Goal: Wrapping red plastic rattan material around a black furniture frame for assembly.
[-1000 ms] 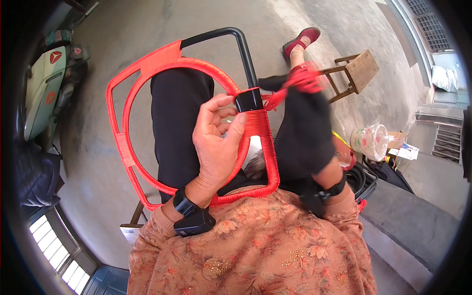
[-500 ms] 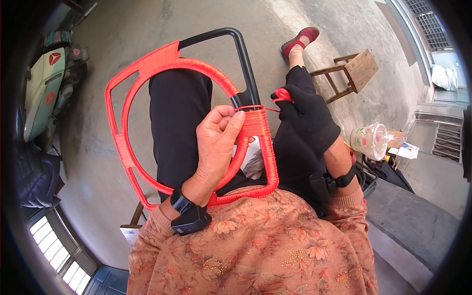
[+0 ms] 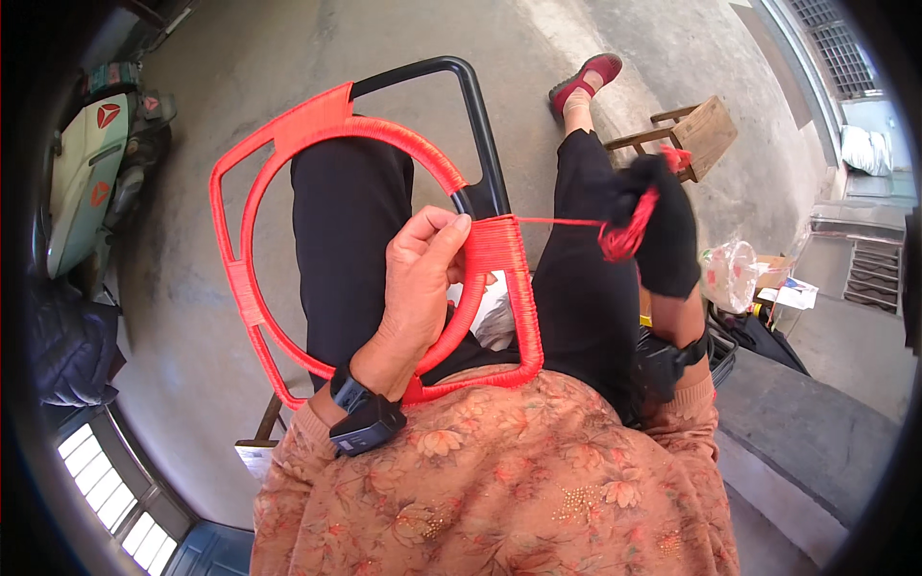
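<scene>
Across my lap lies a metal frame point(image 3: 248, 305), a ring set inside a rounded square, mostly wound in red-orange cord. Bare black tubing point(image 3: 472, 101) shows at its far right corner. My bare left hand point(image 3: 423, 264) pinches the frame at the edge of the wound joint, thumb and fingers closed on it. A red cord point(image 3: 562, 222) runs taut from that joint to my right hand point(image 3: 663, 230), which wears a black glove. The gloved hand is closed on a bundle of the cord point(image 3: 629, 230), with loops hanging out; its fingers are partly blurred.
A wooden stool point(image 3: 706, 139) stands ahead on the right, beyond my outstretched foot in a red shoe point(image 3: 586, 82). At far left is a pale green scooter point(image 3: 91, 182). A clear plastic-wrapped container point(image 3: 730, 274) and a grey ledge point(image 3: 797, 422) are on the right.
My right hand has swung away to the right, drawing the cord out straight from the frame. My left hand keeps its place at the joint, and the frame has barely shifted.
</scene>
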The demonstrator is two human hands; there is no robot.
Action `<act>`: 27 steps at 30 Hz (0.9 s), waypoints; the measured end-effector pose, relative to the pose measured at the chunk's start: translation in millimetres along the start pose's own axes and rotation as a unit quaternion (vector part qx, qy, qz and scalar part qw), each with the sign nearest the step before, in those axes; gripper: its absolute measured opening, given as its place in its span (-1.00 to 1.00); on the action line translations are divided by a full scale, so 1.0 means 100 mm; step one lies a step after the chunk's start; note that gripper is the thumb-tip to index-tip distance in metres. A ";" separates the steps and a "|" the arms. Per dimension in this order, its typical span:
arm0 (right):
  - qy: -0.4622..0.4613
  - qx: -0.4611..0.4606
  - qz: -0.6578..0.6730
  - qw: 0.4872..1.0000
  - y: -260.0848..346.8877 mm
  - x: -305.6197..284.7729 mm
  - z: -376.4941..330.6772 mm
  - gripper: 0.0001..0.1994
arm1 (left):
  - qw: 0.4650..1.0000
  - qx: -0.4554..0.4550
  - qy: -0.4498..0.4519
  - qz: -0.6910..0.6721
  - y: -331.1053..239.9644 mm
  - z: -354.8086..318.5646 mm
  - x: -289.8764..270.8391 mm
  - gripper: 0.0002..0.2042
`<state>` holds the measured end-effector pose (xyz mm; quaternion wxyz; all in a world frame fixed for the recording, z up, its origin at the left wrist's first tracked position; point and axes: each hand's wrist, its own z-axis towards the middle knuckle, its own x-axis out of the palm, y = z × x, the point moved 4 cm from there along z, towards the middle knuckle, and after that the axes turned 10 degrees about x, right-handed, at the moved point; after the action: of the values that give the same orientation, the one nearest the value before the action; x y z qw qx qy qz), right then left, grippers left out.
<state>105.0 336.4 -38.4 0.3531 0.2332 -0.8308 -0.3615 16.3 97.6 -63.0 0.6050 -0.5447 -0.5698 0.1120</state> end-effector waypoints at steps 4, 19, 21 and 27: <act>-0.107 -0.109 0.164 0.974 0.26 -1.34 0.40 -0.78 | 1.000 -0.012 0.009 0.008 0.02 -0.02 0.05 -0.86; 0.187 0.144 -0.536 0.810 -0.56 0.62 -0.11 -0.66 | 0.991 -0.061 -0.040 0.109 0.16 0.00 -0.05 -0.85; 0.257 -0.019 -0.562 0.786 -0.66 0.72 -0.03 -0.63 | 0.989 -0.092 -0.012 0.113 0.16 -0.02 -0.03 -0.86; 0.056 -0.097 -0.427 0.897 -0.41 0.77 0.09 -0.60 | 0.974 0.139 -0.078 0.164 -0.01 -0.01 -0.04 -0.89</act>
<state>54.1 264.5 -41.8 0.2313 0.5500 -0.5912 -0.5427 15.3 93.5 -64.5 0.6016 -0.5310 -0.4975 0.3296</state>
